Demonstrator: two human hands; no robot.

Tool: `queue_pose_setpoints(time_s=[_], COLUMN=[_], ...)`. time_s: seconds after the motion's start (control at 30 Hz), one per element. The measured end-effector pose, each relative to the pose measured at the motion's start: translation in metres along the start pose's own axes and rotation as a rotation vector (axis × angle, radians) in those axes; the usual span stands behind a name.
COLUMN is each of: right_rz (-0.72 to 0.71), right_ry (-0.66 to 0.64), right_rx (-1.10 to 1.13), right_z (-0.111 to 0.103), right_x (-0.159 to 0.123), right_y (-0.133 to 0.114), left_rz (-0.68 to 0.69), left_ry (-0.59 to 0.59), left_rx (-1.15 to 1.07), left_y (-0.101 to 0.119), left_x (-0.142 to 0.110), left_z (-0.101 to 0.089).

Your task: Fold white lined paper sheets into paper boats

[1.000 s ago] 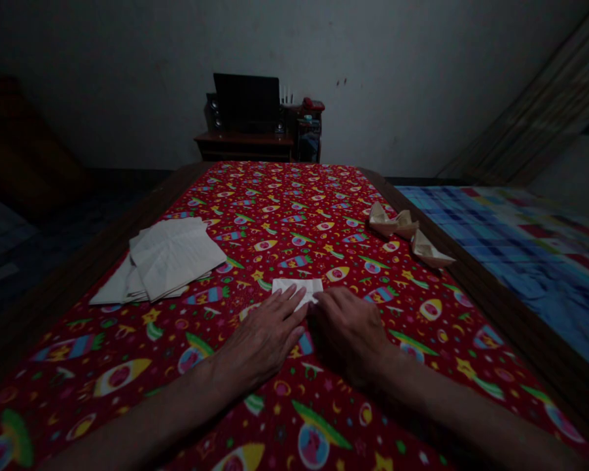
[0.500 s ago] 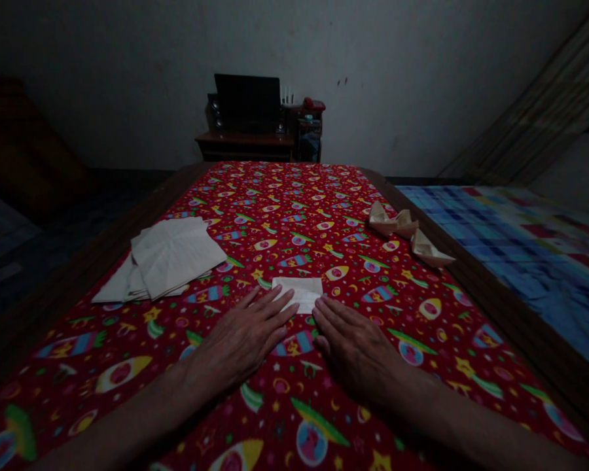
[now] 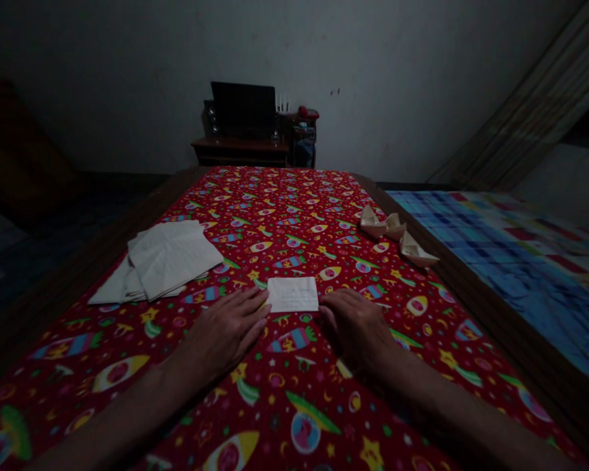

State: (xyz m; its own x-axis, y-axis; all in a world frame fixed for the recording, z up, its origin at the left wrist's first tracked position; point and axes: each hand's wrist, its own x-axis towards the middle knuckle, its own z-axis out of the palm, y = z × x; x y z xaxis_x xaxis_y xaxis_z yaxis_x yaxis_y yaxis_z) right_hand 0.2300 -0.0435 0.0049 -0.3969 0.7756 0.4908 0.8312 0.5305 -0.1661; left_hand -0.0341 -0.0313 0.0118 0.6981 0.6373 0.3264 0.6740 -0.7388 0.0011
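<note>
A small folded sheet of paper [image 3: 293, 294], white with faint lines on it, lies flat on the red patterned cloth [image 3: 294, 379] in front of me. My left hand [image 3: 228, 327] rests at the paper's left edge, its fingers stretched out and the fingertips touching the edge. At the lower right corner of the paper is my right hand [image 3: 358, 324], fingers curled and thumb close to the forefinger, pinching at that corner. To the left lies a fanned stack of pale paper sheets [image 3: 174, 255]. Several folded paper boats [image 3: 416, 252] stand in a row on the right.
The cloth covers a long surface with dark wooden edges [image 3: 464, 314]. Beyond its far end stand a black monitor [image 3: 243, 108] and speakers on a wooden desk [image 3: 240, 150]. A blue checked sheet [image 3: 451, 242] spreads out to the right.
My left hand has slid left off the paper to its edge. The right hand has drawn slightly right, and its fingers have curled at the corner. More of the paper shows.
</note>
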Motion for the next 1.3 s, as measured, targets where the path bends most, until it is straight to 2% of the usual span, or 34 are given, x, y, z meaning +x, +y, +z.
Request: queue_pose_setpoints(time_s=[0.1, 0.2, 0.33, 0.43, 0.5, 0.57, 0.63, 0.7, 0.8, 0.87, 0.97, 1.07, 1.3], right_rz=[0.178, 0.250, 0.368, 0.388, 0.329, 0.203, 0.014, -0.209, -0.456, -0.484, -0.450, -0.402, -0.072], right_ry=[-0.065, -0.139, -0.163, -0.112, 0.002, 0.143, 0.275, 0.322, 0.185, 0.106, -0.003, -0.109, -0.218], right_rx=[0.007, 0.123, 0.280, 0.407, 0.437, 0.388, 0.253, 0.073, -0.112, -0.146, -0.105, 0.032, 0.406], right_z=[0.001, 0.003, 0.011, 0.016, 0.014, 0.006, -0.003, -0.010, -0.011, -0.005, 0.002, 0.005, -0.002], right_x=[0.010, 0.017, 0.021, 0.021, 0.023, 0.025, 0.026, 0.024, 0.015, 0.009, 0.003, 0.001, 0.003], right_y=[0.003, 0.004, 0.005, 0.003, 0.002, 0.000, -0.003, -0.007, -0.017, -0.022, -0.022, -0.016, -0.008], left_rz=[0.016, 0.008, 0.013, 0.007, -0.010, -0.028, -0.025, 0.003, 0.090, 0.147, 0.166, 0.119, -0.048], left_ry=[0.088, 0.121, 0.133, 0.163, 0.210, 0.268, 0.315, 0.343, 0.314, 0.258, 0.161, 0.082, 0.060], left_rx=[-0.054, -0.077, -0.090, -0.097, -0.095, -0.082, -0.061, -0.036, -0.041, -0.070, -0.127, -0.212, -0.480], left_y=[0.002, 0.003, 0.002, 0.002, 0.003, 0.005, 0.008, 0.011, 0.015, 0.017, 0.020, 0.023, 0.023], left_x=[0.000, -0.001, -0.002, -0.001, 0.001, 0.004, 0.005, 0.006, 0.005, 0.004, 0.002, 0.001, 0.000], left_z=[0.005, 0.008, 0.011, 0.008, 0.004, -0.004, -0.011, -0.016, -0.017, -0.013, -0.007, -0.003, 0.001])
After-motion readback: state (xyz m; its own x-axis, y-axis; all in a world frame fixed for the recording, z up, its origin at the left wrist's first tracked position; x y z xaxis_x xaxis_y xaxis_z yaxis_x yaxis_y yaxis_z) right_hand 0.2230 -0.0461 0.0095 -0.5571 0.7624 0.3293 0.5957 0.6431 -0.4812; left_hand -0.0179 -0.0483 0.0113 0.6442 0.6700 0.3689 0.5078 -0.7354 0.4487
